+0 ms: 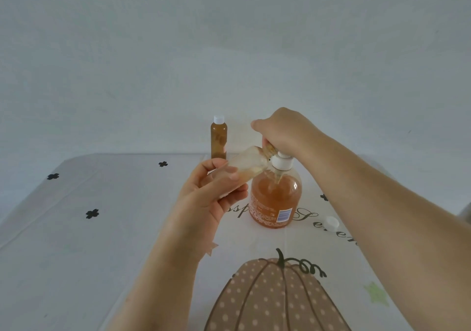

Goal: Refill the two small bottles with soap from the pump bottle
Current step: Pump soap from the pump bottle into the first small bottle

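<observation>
Small open bottle (244, 167) is off the desk (102, 228), held in the left hand (211, 198) to the left of the pump bottle (276, 198). Left fingers (229, 177) and thumb are wrapped around its clear body, grasping it. The bottle is tilted, base toward the lower left and mouth up to the right. The mouth sits right at the pump spout, under the right hand (283, 129). A little pale amber soap shows inside near the neck end; the rest of the body looks clear. Whether the mouth touches the spout cannot be told.

Small capped bottle (218, 136) stands upright at the far edge of the desk, just behind the left fingers. Its white cap is on and it is amber nearly to the shoulder.

Pump bottle stands upright on the desk, centre of the view. It holds orange soap up to about the shoulder. It has a white collar (281, 162) and a label with a barcode on the near side. The right hand comes in from the right and sits on top of the pump head. Its fingers are curled down over the head, grasping it, and the thumb sticks out to the left. The head itself is mostly hidden under the hand.

Pumpkin print (272, 297) on the desk cover lies nearest the camera, in front of the pump bottle.

Loose white cap (332, 223) lies on the desk to the right of the pump bottle, apart from it, beside the right forearm.
</observation>
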The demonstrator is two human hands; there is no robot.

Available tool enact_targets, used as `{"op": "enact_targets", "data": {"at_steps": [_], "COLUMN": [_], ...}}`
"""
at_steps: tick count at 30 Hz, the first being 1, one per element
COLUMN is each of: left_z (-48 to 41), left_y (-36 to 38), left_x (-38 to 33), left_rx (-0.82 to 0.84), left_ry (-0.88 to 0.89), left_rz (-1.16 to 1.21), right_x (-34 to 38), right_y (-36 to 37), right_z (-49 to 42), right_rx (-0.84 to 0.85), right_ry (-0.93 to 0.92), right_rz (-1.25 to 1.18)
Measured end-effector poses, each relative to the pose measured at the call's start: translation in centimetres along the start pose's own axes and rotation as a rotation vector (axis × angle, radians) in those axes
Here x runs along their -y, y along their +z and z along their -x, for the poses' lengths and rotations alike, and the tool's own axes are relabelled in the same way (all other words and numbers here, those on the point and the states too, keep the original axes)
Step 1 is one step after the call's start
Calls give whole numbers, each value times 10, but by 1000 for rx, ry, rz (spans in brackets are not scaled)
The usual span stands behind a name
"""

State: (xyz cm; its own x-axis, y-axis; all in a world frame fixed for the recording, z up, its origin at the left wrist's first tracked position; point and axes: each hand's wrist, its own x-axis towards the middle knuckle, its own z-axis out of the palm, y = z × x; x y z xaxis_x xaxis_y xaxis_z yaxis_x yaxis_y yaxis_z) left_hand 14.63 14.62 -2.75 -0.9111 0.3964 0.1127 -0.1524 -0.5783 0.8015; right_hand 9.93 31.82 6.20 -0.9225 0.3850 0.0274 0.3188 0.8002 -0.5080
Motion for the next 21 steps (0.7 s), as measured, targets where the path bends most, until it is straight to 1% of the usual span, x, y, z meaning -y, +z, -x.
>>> {"op": "enact_targets", "data": {"at_steps": [6, 18, 21], "left_z": [-2, 3, 4], "left_y": [-2, 2, 4], "left_x": [4, -1, -2], "left_rx": [-25, -11, -1], "left_ry": [4, 25, 26], "left_rz": [-10, -6, 11], "right_x": [-4, 3, 8], "right_y": [4, -2, -8], "right_z": [-1, 5, 8], "right_rx": [-26, -51, -66], "right_ry": [-18, 17, 1], "right_rz": [-14, -4, 18]}}
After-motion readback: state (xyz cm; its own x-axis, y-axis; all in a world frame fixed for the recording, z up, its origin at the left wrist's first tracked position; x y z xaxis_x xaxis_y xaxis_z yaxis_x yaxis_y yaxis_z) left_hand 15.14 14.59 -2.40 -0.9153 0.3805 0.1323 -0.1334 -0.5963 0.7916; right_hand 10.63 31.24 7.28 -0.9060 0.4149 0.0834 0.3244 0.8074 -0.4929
